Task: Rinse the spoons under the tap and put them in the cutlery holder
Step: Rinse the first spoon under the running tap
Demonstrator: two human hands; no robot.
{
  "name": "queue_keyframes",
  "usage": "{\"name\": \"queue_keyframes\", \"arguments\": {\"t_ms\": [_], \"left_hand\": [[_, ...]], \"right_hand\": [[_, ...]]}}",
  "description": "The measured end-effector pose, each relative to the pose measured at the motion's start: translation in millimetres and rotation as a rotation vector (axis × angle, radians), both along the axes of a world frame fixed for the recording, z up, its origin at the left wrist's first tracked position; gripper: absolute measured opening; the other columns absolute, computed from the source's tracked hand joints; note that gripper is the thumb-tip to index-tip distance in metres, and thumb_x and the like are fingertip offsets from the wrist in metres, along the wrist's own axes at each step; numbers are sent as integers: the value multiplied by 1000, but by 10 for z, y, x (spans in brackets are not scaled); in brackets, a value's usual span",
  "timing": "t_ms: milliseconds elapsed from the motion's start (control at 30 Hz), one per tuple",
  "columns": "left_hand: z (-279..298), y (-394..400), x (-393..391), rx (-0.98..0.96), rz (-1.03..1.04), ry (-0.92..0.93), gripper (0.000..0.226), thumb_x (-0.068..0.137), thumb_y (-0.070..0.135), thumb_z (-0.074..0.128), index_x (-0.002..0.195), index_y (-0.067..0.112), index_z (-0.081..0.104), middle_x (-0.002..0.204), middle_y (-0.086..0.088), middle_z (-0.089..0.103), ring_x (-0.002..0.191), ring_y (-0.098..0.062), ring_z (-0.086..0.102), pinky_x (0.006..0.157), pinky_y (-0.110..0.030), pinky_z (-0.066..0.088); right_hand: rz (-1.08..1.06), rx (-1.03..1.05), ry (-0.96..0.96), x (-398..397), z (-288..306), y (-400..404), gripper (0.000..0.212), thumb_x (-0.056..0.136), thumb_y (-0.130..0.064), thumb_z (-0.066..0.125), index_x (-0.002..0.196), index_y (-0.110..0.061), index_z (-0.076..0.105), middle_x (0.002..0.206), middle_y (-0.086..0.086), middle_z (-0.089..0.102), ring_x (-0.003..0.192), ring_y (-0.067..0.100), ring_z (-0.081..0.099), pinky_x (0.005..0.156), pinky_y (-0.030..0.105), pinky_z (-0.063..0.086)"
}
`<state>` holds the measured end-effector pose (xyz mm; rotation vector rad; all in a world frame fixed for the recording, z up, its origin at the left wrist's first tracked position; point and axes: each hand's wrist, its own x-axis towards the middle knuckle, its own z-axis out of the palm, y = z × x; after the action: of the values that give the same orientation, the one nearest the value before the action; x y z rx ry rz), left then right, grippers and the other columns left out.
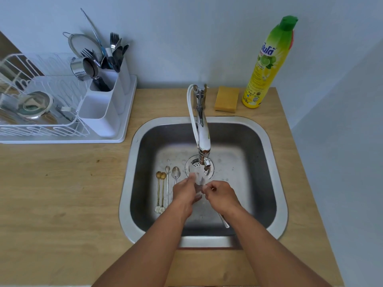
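Fingers (191, 179) rubbing blurred, seemingly steel spoon (224, 221), round-cornered sink (269, 146)

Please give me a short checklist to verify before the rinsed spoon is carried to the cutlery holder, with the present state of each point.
1. Spoon held: ok; the right hand grips a silver spoon, its handle showing below the wrist.
2. Spoon bowl rinsed clean: cannot tell; blurred under the left hand.
3. Water running from the chrome tap: cannot tell.
4. White plastic cutlery holder has room: ok; its front compartment looks empty.
5. Spoons remaining: not ok; two gold spoons and two silver spoons lie in the steel sink.
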<state>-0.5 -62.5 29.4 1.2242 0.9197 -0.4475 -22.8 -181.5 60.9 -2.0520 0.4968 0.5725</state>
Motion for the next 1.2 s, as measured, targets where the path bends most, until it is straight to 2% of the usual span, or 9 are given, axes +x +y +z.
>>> {"name": "queue_keyframes", "arguments": {"t_ms": [100,233,400,533,633,733,933,1133,1200], "left_hand": [[3,51,-66,-70,-55,-18,18,105,17,58,115,7,69,75,-2,78,72,-12,75,73,-34,60],[-3,95,-102,-122,-116,-74,21,104,11,58,92,17,74,95,-8,80,80,-9,75,81,-36,57],[-34,98,-96,-155,-47,-25,17,102,27,65,113,17,74,90,-4,81,79,-15,75,78,-39,57],[12,83,-36,-149,-53,11,33,95,46,69,114,20,76,110,0,81,100,-17,74,71,-35,55],[46,82,-10,-52,-81,46,41,88,57,73,105,20,76,101,3,80,98,-17,73,78,-40,58],[48,56,-34,15,-57,35,36,84,52,81,97,20,76,93,5,81,93,-16,73,87,-43,57],[51,-54,-177,88,-54,14,26,82,31,88,92,14,71,93,-4,81,79,-15,70,67,-34,53],[129,-163,-171,110,53,-12,25,87,40,83,94,17,79,72,2,76,59,-10,62,51,-28,46],[143,-200,-145,115,83,6,32,92,48,74,94,16,79,74,1,76,62,-13,66,54,-29,50]], "right_hand": [[-3,28,-21,52,2,-19,22,98,-28,61,82,-23,75,82,-9,71,85,16,67,81,32,52],[8,49,-8,59,12,-56,26,99,-29,59,78,-27,73,78,-12,69,78,11,65,70,29,47],[11,128,4,35,51,-98,21,100,-26,60,84,-22,74,70,-10,67,62,4,58,60,20,43],[43,126,20,-18,59,-177,22,100,-26,60,86,-20,76,70,-10,68,67,5,61,61,20,45],[88,89,29,-22,67,-223,23,98,-30,60,82,-25,76,73,-14,70,75,5,66,66,22,48],[144,18,18,35,75,-222,22,97,-36,61,82,-28,76,83,-13,74,80,8,68,75,30,55],[251,-131,-34,117,65,-216,23,97,-43,61,80,-32,72,82,-12,70,78,10,66,73,34,54],[339,-201,-50,136,73,-287,22,100,-40,57,83,-31,67,89,-7,71,84,19,66,78,38,56],[347,-225,-57,135,76,-315,20,101,-37,55,84,-31,64,93,-6,71,87,21,65,79,38,55]]}}
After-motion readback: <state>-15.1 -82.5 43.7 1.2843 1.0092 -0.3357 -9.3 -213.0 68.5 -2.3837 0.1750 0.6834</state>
